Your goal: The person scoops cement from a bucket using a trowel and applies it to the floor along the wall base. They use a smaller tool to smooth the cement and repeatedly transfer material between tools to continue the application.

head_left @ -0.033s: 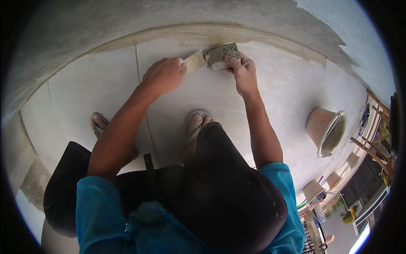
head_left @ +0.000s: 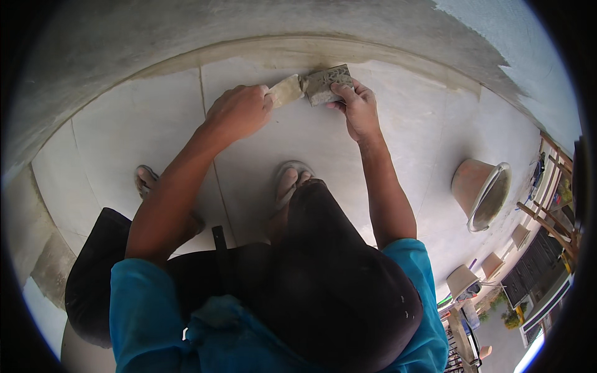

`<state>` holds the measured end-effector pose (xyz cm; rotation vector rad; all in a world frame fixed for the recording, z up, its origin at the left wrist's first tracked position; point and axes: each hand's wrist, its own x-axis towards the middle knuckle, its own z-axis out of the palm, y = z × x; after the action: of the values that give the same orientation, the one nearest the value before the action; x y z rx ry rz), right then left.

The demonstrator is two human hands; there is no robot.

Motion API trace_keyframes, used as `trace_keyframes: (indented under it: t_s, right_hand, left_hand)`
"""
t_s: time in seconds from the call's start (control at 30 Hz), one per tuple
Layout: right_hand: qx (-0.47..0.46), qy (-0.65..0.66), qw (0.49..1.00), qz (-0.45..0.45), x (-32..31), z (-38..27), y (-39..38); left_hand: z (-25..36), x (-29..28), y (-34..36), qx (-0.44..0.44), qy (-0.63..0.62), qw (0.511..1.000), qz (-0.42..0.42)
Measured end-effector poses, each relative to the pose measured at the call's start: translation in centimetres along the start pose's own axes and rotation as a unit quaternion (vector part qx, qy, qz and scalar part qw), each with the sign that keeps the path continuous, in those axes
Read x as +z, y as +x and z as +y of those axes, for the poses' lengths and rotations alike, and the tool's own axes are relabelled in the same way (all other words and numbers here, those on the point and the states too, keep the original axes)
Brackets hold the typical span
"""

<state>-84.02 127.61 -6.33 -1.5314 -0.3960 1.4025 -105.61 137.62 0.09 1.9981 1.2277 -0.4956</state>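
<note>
My left hand (head_left: 242, 110) is closed on a pale, flat scraper (head_left: 287, 91), which points right. Its far end meets the left edge of a small square slab (head_left: 320, 90) smeared with grey-brown paste. My right hand (head_left: 359, 107) pinches this slab by its right side, thumb on top and fingers partly hidden behind it. A dab of wet paste (head_left: 304, 82) shows where the two meet. Both things are held above large pale floor tiles (head_left: 311, 137), close to the foot of a grey plastered wall (head_left: 261, 25). What the slab is made of I cannot tell.
A tan bucket (head_left: 469, 186) with paste-stained insides stands on the tiles to the right. Farther right are more buckets (head_left: 461, 281) and wooden poles (head_left: 547, 227). My sandalled foot (head_left: 289, 183) and dark-trousered knee (head_left: 348, 273) lie below my hands. Brown smears run along the wall's base.
Almost nothing differs. My left hand and forearm sit very slightly farther left, and the slab is a touch lower.
</note>
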Motion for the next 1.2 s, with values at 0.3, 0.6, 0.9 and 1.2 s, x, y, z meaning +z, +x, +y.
trace_keyframes:
  t_s: [0.3,0.6,0.9,1.2]
  right_hand:
    - [0.192,0.275,0.928,-0.165,0.3,0.4,0.8]
    - [0.222,0.326,0.904,-0.168,2.2,-0.9,-2.2]
    - [0.167,0.173,0.960,-0.142,9.7,-4.6,-4.6]
    - [0.176,0.020,0.978,-0.111,20.9,-8.4,-6.1]
  left_hand:
    - [-0.2,-6.7,-4.1,0.021,-0.036,0.998,-0.050]
    - [-5.3,-11.2,-8.3,0.003,-0.020,0.986,-0.168]
    - [-14.9,-14.2,-12.0,0.015,0.002,0.975,-0.222]
    - [-24.6,-17.3,-12.6,0.092,-0.020,0.944,-0.315]
